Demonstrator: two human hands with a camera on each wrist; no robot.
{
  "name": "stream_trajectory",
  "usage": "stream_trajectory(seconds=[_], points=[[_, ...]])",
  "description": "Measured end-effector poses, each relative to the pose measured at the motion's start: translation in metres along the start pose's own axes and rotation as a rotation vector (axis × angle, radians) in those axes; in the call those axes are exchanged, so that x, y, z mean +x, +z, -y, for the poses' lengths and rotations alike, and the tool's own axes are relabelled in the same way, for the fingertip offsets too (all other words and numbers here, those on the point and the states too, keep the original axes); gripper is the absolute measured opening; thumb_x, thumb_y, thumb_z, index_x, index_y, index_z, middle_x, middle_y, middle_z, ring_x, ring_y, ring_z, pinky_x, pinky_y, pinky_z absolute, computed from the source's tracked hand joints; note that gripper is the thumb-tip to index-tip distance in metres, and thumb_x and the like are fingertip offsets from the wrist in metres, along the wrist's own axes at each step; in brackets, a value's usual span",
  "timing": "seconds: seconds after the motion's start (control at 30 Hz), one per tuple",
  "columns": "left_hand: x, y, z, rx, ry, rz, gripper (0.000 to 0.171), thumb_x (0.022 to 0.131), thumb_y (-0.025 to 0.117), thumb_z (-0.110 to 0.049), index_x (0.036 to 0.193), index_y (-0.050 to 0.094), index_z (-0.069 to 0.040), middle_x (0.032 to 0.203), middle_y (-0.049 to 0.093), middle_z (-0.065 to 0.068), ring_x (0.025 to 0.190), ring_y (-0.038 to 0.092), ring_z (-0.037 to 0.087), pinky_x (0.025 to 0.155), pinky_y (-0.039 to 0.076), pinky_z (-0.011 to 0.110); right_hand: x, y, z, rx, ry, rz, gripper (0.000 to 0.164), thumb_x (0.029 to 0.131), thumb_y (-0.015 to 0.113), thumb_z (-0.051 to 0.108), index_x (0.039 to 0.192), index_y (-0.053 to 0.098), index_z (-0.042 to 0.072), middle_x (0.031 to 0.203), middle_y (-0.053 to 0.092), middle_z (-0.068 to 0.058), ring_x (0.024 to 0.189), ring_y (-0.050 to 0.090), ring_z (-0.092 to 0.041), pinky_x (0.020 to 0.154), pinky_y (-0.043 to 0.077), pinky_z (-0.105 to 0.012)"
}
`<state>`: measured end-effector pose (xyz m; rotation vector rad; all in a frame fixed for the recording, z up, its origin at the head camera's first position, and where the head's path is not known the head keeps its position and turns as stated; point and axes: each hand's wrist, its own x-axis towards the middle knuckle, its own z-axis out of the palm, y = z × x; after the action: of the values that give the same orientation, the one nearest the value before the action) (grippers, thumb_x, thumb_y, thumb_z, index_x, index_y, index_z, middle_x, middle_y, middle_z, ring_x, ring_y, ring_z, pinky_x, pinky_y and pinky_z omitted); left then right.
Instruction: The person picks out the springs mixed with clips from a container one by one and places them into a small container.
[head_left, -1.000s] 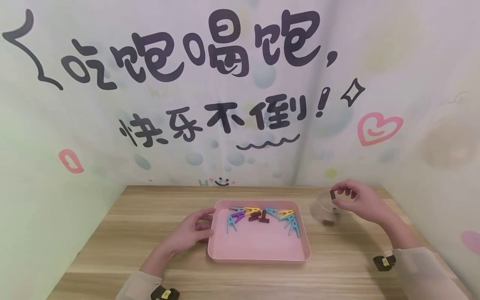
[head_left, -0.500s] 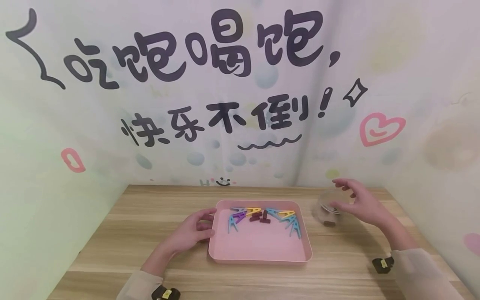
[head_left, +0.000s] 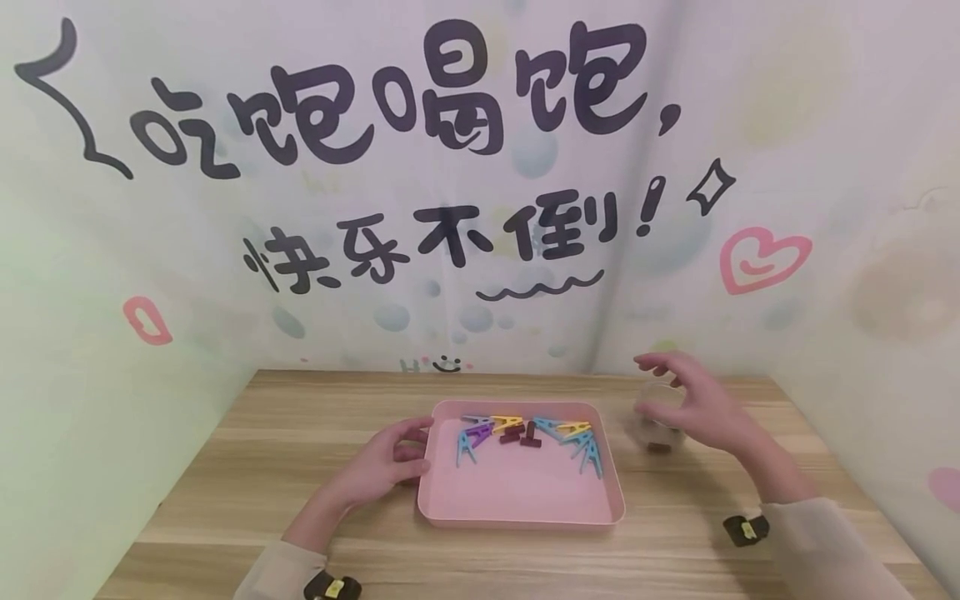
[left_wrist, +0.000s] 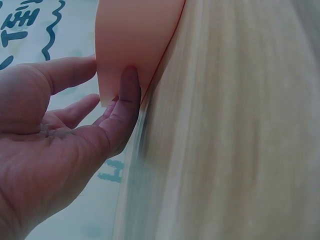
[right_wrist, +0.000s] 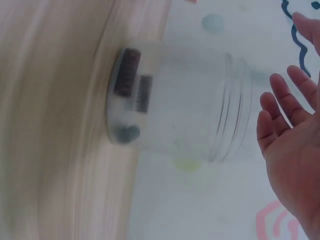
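Note:
My left hand [head_left: 378, 462] rests against the left side of a pink tray [head_left: 517, 504]; in the left wrist view its fingertips [left_wrist: 129, 77] touch the outer wall. Blue clothespins [head_left: 590, 458], yellow clothespins [head_left: 506, 422] and a purple clothespin [head_left: 478, 433] lie along the tray's back part. Between them are several short dark brown pieces [head_left: 530, 442]. Over a clear round jar [right_wrist: 190, 107] hovers my right hand [head_left: 705, 408], fingers spread, holding nothing. Ridged brown pieces [right_wrist: 127, 72] and a dark roundish piece [right_wrist: 128, 134] lie at the jar's bottom.
A wooden table [head_left: 300, 425] carries the tray and the jar, with the jar to the tray's right. White printed wall sheets [head_left: 450, 333] enclose the back and both sides. The jar stands close to the table's back edge.
A brown piece between my right fingers was let go into the jar; the emptied hand then shifted left over the jar. My left hand and the tray stay in place.

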<state>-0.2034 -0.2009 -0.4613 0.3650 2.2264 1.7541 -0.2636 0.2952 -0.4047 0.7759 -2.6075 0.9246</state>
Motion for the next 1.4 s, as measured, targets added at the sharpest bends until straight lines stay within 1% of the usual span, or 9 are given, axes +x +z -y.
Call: stream_trajectory(seconds=[0.17,0.27,0.43,0.5,0.6,0.67,0.9,1.17,1.4], points=[[0.0,0.0,0.001,-0.004,0.003,0.0,0.067,0.1,0.069,0.004,0.159,0.037,0.006,0.144,0.051,0.029,0.125,0.062,0.042,0.095,0.062,0.041,0.006,0.01,0.011,0.007,-0.044,0.023,0.064,0.087,0.091,0.025,0.143,0.061,0.016,0.13,0.066,0.001,0.112,0.055,-0.016,0.087,0.053,-0.035],[0.0,0.0,0.0,-0.004,0.002,0.0,0.068,0.1,0.068,0.004,0.159,0.036,0.007,0.144,0.051,0.029,0.125,0.062,0.041,0.095,0.062,0.041,0.011,0.017,0.017,0.017,-0.065,0.039,0.063,0.086,0.092,0.023,0.142,0.063,0.017,0.128,0.067,0.003,0.11,0.056,-0.015,0.086,0.055,-0.039],[0.001,0.001,0.0,0.003,0.005,-0.003,0.067,0.1,0.068,0.004,0.159,0.037,0.007,0.144,0.051,0.029,0.124,0.062,0.041,0.095,0.062,0.04,0.017,0.027,0.027,0.029,-0.09,0.063,0.062,0.083,0.093,0.019,0.139,0.064,0.016,0.124,0.067,0.006,0.108,0.058,-0.015,0.087,0.056,-0.04],[0.001,0.001,0.0,0.003,0.005,-0.004,0.067,0.1,0.068,0.005,0.159,0.037,0.007,0.144,0.051,0.029,0.124,0.062,0.041,0.095,0.063,0.04,0.018,0.031,0.031,0.014,-0.086,0.071,0.061,0.085,0.093,0.026,0.138,0.065,0.017,0.123,0.068,0.007,0.108,0.059,-0.014,0.087,0.056,-0.039],[0.0,0.001,0.0,0.004,0.003,-0.004,0.067,0.1,0.068,0.005,0.159,0.037,0.007,0.143,0.051,0.029,0.124,0.063,0.041,0.095,0.063,0.041,0.02,0.036,0.036,0.008,-0.064,0.097,0.06,0.088,0.089,0.041,0.138,0.065,0.02,0.124,0.068,0.008,0.109,0.059,-0.014,0.089,0.057,-0.043],[0.0,0.002,-0.001,0.001,-0.002,-0.005,0.067,0.1,0.068,0.004,0.159,0.037,0.007,0.144,0.051,0.029,0.124,0.063,0.041,0.095,0.062,0.041,0.022,0.039,0.038,0.022,-0.053,0.121,0.059,0.09,0.086,0.047,0.139,0.064,0.021,0.124,0.067,0.009,0.109,0.059,-0.015,0.09,0.057,-0.045],[-0.002,0.002,-0.004,0.015,-0.014,-0.016,0.067,0.1,0.069,0.003,0.159,0.038,0.004,0.145,0.052,0.027,0.125,0.062,0.042,0.096,0.062,0.042,0.028,0.051,0.042,0.086,-0.095,0.183,0.057,0.09,0.088,0.029,0.14,0.063,0.019,0.124,0.065,0.009,0.11,0.061,-0.029,0.091,0.057,-0.049],[-0.003,0.002,-0.004,0.046,-0.016,-0.032,0.066,0.1,0.069,0.002,0.159,0.04,0.003,0.145,0.053,0.025,0.126,0.062,0.041,0.098,0.061,0.043,0.037,0.066,0.047,0.074,-0.127,0.265,0.059,0.087,0.09,0.025,0.14,0.065,0.016,0.124,0.068,0.007,0.109,0.063,-0.021,0.091,0.059,-0.047],[-0.002,0.003,-0.004,0.022,-0.012,-0.03,0.066,0.1,0.068,0.004,0.159,0.039,0.005,0.145,0.052,0.027,0.127,0.061,0.043,0.099,0.061,0.042,0.044,0.08,0.052,0.151,-0.137,0.372,0.049,0.092,0.085,0.02,0.136,0.066,0.011,0.119,0.07,-0.005,0.105,0.064,-0.029,0.088,0.06,-0.048]])
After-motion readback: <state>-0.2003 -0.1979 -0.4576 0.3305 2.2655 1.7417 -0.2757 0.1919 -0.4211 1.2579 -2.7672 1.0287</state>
